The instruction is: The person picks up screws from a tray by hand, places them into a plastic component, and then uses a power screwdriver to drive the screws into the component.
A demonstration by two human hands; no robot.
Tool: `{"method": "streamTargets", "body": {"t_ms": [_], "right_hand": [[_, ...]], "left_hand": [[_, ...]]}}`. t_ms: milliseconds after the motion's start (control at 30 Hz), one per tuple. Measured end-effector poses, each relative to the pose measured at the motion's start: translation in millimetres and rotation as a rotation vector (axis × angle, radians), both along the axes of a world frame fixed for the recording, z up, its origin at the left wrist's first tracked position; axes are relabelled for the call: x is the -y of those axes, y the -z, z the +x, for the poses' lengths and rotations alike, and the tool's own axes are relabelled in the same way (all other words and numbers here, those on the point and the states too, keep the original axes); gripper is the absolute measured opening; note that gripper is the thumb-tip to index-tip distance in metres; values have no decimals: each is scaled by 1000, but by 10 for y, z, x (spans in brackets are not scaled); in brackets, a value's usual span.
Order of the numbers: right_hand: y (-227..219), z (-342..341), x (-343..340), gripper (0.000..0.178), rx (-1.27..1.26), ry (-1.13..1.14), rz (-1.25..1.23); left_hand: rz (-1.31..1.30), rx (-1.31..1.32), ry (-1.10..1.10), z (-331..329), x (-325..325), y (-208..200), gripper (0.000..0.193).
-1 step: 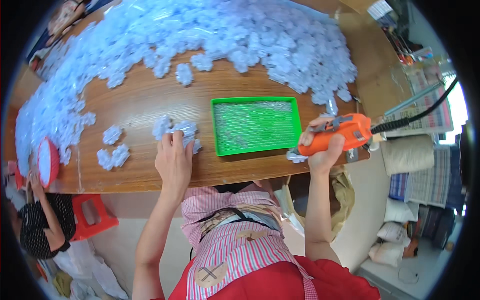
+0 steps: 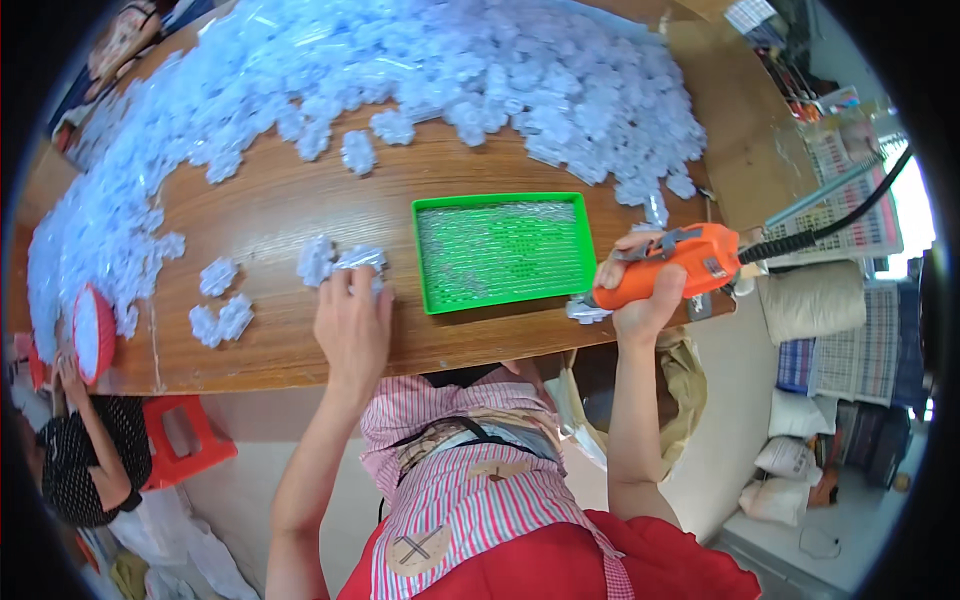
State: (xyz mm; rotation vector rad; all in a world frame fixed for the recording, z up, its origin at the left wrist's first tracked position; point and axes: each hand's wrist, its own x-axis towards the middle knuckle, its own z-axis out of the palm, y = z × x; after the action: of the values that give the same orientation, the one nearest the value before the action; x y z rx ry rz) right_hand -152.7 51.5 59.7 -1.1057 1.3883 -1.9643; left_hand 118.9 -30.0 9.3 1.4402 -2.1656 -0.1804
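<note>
My left hand (image 2: 352, 325) is on the table left of the green tray, its bent fingers closed over a clear plastic piece (image 2: 362, 259). The fingertips are partly hidden. Another clear, bumpy piece (image 2: 316, 262) lies just beside it. My right hand (image 2: 645, 310) grips an orange corded power tool (image 2: 672, 268), thumb along the near side and fingers round the far side. The tool's tip points left and down, close to a clear piece (image 2: 586, 310) by the table's front edge; contact there is hard to tell. Between my hands sits the green tray (image 2: 418, 262), lined with slender shiny pieces.
A large heap of clear plastic pieces (image 2: 400, 60) spreads over the back of the wooden table (image 2: 270, 350). Loose pieces (image 2: 222, 320) lie at left. A black cord (image 2: 850, 225) runs right from the tool. At far left another person (image 2: 95, 460) reaches towards a red basket (image 2: 90, 335).
My left hand has drawn back slightly towards me and right over the pieces, its fingers lying flatter. My right hand and the tool stay nearly in place. The whole view has shifted a little.
</note>
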Motion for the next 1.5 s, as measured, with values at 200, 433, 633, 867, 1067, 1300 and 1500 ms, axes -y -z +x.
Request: {"method": "streamTargets", "body": {"t_ms": [200,433,633,867,1067,1300,1500], "right_hand": [[-45,-101,-55,72,-22,48,-12],[-104,-19,-171,78,-8,112,-36],[-74,-31,-284,78,43,69,-35],[91,476,-173,78,131,-206,11],[189,911,-71,80,139,-391,57],[368,1258,64,82,168,-502,49],[452,1282,47,78,263,-543,34]], "left_hand": [[-16,-235,688,-1170,-528,243,26],[-51,-123,716,-1821,-752,532,36],[-96,30,728,-1348,-804,544,50],[92,-223,477,-208,-801,571,48],[376,-364,366,334,-750,542,63],[400,-428,365,327,-729,579,68],[337,-450,369,337,-713,638,64]]}}
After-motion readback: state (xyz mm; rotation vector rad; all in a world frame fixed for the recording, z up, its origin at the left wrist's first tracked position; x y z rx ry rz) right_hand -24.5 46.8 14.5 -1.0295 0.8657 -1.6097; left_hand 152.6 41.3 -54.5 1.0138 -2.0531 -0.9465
